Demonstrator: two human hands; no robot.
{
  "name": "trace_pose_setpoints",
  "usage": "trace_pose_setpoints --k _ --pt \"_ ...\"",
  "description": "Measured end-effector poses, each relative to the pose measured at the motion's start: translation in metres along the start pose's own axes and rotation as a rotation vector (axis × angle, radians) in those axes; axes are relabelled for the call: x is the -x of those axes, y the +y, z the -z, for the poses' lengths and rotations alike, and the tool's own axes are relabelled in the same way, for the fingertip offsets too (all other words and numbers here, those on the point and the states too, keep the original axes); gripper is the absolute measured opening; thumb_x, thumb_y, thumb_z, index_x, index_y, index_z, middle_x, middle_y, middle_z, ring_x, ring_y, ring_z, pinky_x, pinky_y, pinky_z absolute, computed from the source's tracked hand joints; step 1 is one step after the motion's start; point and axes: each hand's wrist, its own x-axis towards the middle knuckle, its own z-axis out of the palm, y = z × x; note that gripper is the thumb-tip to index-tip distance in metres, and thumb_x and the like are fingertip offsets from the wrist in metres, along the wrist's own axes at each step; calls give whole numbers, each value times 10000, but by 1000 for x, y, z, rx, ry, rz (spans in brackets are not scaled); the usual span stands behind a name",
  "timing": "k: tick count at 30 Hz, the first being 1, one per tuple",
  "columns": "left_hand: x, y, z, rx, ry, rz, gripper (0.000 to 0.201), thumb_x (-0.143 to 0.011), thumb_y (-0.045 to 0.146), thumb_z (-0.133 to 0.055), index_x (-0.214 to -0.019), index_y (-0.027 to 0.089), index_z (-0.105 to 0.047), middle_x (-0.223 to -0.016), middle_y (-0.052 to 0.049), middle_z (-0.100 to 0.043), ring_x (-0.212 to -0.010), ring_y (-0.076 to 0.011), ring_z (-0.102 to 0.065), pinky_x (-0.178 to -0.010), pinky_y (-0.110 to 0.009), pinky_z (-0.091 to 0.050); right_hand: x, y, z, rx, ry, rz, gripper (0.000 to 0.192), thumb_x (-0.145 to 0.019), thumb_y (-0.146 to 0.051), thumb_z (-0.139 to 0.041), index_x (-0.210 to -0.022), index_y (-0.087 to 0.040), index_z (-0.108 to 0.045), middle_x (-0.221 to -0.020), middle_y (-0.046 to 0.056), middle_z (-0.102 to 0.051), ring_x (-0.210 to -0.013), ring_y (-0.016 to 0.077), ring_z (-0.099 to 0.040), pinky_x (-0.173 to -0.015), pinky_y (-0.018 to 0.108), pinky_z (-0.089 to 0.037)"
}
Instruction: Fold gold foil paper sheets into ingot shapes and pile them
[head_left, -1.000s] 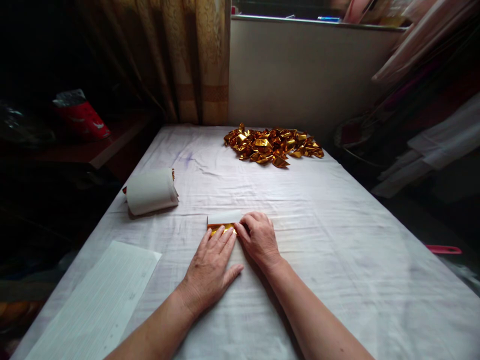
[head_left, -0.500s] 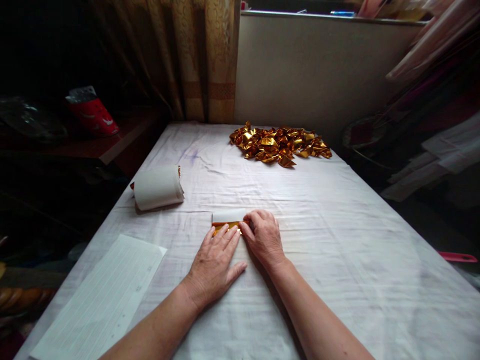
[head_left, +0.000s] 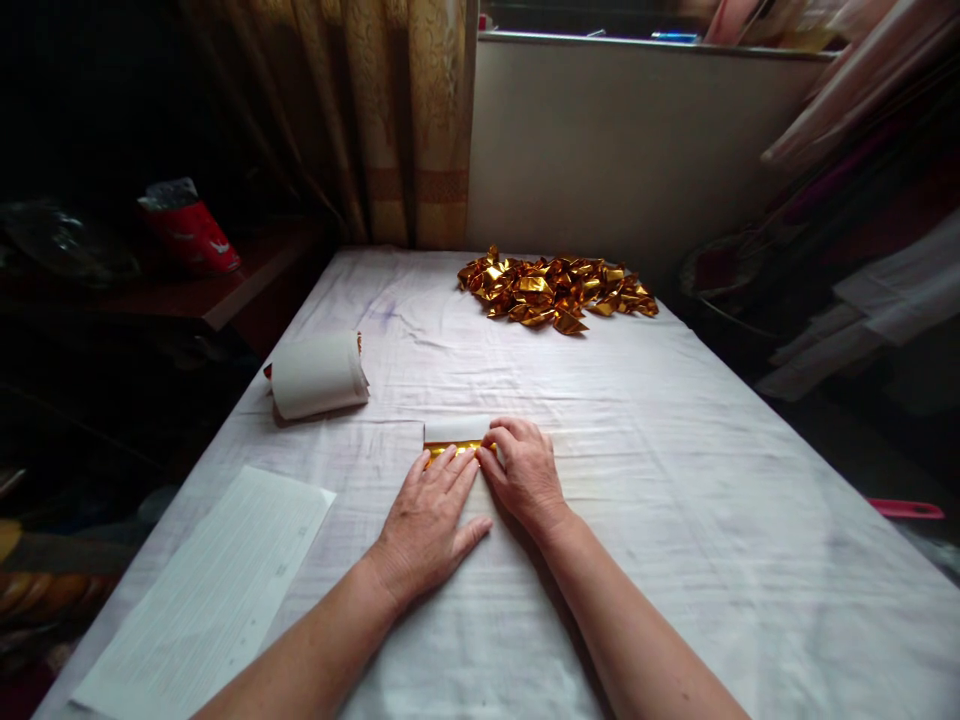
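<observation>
Nearest, a lined sheet (head_left: 210, 590) lies on the worktop (head_left: 675, 520). The left hand (head_left: 431, 520) still presses flat, fingers spread, on the gold paper (head_left: 450, 447); the right hand (head_left: 525, 470) pinches its edge, barely shifted, so the fold holds. Beyond sit a white roll (head_left: 319, 375) and a gold pile (head_left: 555, 290).

From the hands, bare cloth (head_left: 675, 480) lies open toward three o'clock; the paper roll (head_left: 319, 375) blocks ten, the gold pile (head_left: 555, 285) one, the lined sheet (head_left: 217, 590) eight
</observation>
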Motion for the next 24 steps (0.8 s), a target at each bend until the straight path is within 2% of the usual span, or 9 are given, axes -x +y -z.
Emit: trace_pose_setpoints --k 7,16,20,24 --pt "-1 -7 2 19 2 -40 598 -930 557 -450 -1406 194 -465 -1476 -81 -481 -1367 -237 -421 -1165 -444 -268 4 2 -1 9 -22 18 101 -911 -230 -542 -934 -236 -641 -1175 59 -646 -1067 216 -545 -907 361 -360" --pt "-2 -10 3 21 -7 -60 598 -930 514 -476 -1429 188 -435 -1475 -99 -478 -1377 -235 -410 -1164 -454 -276 6 -1 -1 37 -16 -11 102 -894 -300 -582 -935 -224 -635 -1231 83 -621 -1143 234 -532 -943 389 -369" --pt "1 -18 7 4 -43 -92 562 -932 474 -484 -1417 193 -450 -1489 -92 -461 -1386 -235 -401 -1153 -441 -303 5 -1 2 7 -55 -22 82 -894 -269 -586 -944 -231 -639 -1237 69 -619 -1156 230 -531 -949 395 -372" --pt "12 -30 11 -21 -32 -82 536 -943 452 -467 -1412 192 -460 -1484 -87 -468 -1381 -235 -412 -1148 -428 -321 5 -2 4 2 -63 -27 84 -889 -252 -591 -951 -245 -647 -1240 59 -620 -1143 226 -535 -933 391 -376"
